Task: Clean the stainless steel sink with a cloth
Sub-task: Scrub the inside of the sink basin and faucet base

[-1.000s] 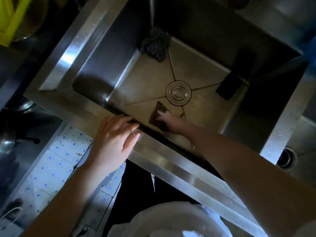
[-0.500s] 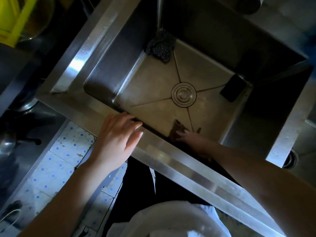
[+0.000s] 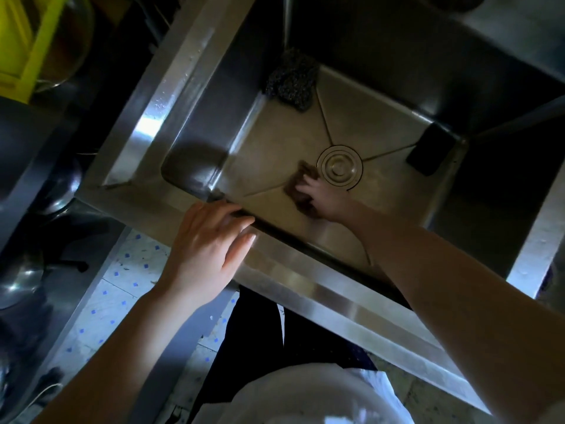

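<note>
— Where's the cloth [image 3: 301,183]?

— On the floor of the sink [image 3: 321,289], a small brown piece, touching the round drain [image 3: 339,166] at the drain's 8 o'clock.

— And the grip on it?

— The right hand [image 3: 325,198] lies on top of it with fingers spread and fairly straight, pressing it against the steel rather than pinching it. The fingertips are blurred, so I can't tell how the thumb sits.

— The other hand?

— The left hand [image 3: 211,243] is at the cloth's 8 o'clock, resting palm down on the sink's near rim. Its fingers are close together, the tips just over the inner edge, holding nothing.

— Anything else in the basin?

— A dark scouring pad [image 3: 292,79] is in the corner at the drain's 11 o'clock. A black block [image 3: 428,151] is against the wall at its 3 o'clock, well apart from the cloth.

— Outside it?

— There is a tiled floor [image 3: 116,289] with blue dots at the frame's 8 o'clock, and something yellow [image 3: 18,41] at 10.
</note>
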Motion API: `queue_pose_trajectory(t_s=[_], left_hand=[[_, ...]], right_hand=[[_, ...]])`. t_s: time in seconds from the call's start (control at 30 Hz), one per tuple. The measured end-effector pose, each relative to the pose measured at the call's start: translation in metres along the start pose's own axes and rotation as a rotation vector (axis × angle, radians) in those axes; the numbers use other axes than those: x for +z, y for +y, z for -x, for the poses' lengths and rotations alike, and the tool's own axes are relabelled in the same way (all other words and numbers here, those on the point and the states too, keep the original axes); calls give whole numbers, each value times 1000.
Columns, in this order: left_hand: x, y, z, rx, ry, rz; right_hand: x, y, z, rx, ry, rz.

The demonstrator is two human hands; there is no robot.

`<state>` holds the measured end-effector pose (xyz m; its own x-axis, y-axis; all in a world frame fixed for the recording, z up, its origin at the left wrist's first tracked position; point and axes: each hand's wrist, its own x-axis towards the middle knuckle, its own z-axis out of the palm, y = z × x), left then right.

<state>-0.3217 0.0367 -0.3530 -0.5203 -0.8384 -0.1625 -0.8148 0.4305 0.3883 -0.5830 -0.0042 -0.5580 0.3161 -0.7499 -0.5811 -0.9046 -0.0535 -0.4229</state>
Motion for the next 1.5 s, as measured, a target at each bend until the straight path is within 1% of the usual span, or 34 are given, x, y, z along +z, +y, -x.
queue_pose_trajectory(t_s=[0.1, 0.3, 0.43, 0.57, 0.67, 0.73, 0.87, 0.97, 1.03, 1.1, 1.17, 1.23, 1.33, 1.4, 1.47, 1.5], left_hand=[[-3, -7, -4, 5, 3, 0], [-9, -20, -16, -9, -64, 7], [-14, -30, -26, 17, -87, 2], [-22, -39, -40, 63, -51, -18], [-26, -49, -50, 56, -43, -10], [-27, -56, -55, 35, -42, -13], [-32, -69, -67, 11, -76, 4], [-35, -73, -78, 34, -78, -5], [-38, -75, -85, 49, -65, 10], [-39, -77, -93, 77, -44, 24], [-42, -78, -101, 76, -46, 32], [-45, -81, -111, 92, -42, 0], [-48, -88, -126, 158, -16, -74], [-48, -94, -134, 184, -6, -92], [-46, -98, -143, 201, 8, -96], [-45, -99, -148, 207, 14, -93]], right_hand=[[5, 5, 18, 29, 28, -9], [33, -11, 53, -35, -92, 20], [32, -24, 35, -106, -57, 39], [9, -27, -1, -153, -11, 72], [-18, -17, -22, -106, 14, 77], [-31, -7, -32, -7, 78, 54], [-39, 0, -46, 224, 205, -127], [-28, -13, -50, 296, 220, -199], [-12, -25, -46, 281, 204, -199], [6, -38, -38, 238, 174, -265], [21, -47, -32, 172, 113, -279], [27, -53, -30, 101, 65, -217], [18, -53, -31, 93, 32, -150], [5, -48, -33, 108, 41, -124], [-9, -38, -38, 160, 116, -115], [-15, -32, -42, 212, 170, -153]])
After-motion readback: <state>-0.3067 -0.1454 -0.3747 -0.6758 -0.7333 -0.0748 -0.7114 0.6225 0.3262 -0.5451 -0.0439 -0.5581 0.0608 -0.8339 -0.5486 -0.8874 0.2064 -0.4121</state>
